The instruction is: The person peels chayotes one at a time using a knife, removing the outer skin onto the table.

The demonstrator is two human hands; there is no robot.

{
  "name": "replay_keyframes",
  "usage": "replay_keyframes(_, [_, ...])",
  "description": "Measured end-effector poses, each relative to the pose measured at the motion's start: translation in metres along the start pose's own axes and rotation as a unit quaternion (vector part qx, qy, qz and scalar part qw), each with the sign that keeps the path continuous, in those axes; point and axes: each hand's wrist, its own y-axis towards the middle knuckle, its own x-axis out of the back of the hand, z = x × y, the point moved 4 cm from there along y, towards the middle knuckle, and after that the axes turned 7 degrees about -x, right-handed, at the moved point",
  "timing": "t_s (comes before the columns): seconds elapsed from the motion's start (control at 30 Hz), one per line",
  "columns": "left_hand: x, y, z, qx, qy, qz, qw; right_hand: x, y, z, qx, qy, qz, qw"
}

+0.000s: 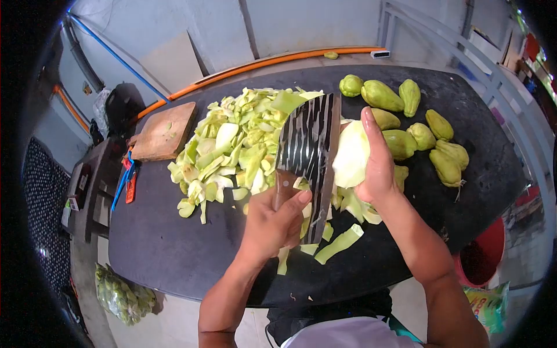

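Note:
My left hand (271, 223) is wrapped around the handle of a broad cleaver (307, 156), its dark blade streaked with pale wet lines. The blade stands upright, edge toward my right hand (378, 162). A peeled, pale chayote (352, 155) sits in that right hand, held against the palm with the thumb up along its side. Cleaver and chayote are very close; I cannot tell whether they touch. Behind the blade spreads a large heap of green peels and cut pieces (223, 145). Loose peel strips (339, 243) lie below the chayote.
Several unpeeled chayotes (383, 95) lie on the dark table (174, 243) at the right. A wooden cutting board (165, 132) and an orange-handled tool (131, 187) are at the left edge. On the floor are a bag of green produce (123, 293) and a red bucket (481, 255).

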Motion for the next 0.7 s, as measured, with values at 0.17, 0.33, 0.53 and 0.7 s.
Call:
replay_keyframes(0.17, [-0.003,-0.001,-0.003,0.009,-0.001,0.002,1.0,-0.002,-0.006,-0.002,-0.04,-0.013,0.018,0.999])
replay_keyframes(0.33, [-0.001,-0.001,-0.001,0.006,-0.002,0.003,1.0,-0.016,-0.011,-0.009,-0.033,-0.069,0.018,0.997])
replay_keyframes(0.53, [-0.004,0.002,0.005,0.014,-0.016,0.007,1.0,-0.012,-0.012,-0.016,-0.022,-0.068,0.013,0.997])
replay_keyframes(0.7, [-0.008,0.001,0.001,0.018,-0.028,0.003,0.999,-0.029,-0.016,-0.021,-0.034,-0.065,0.006,0.997])
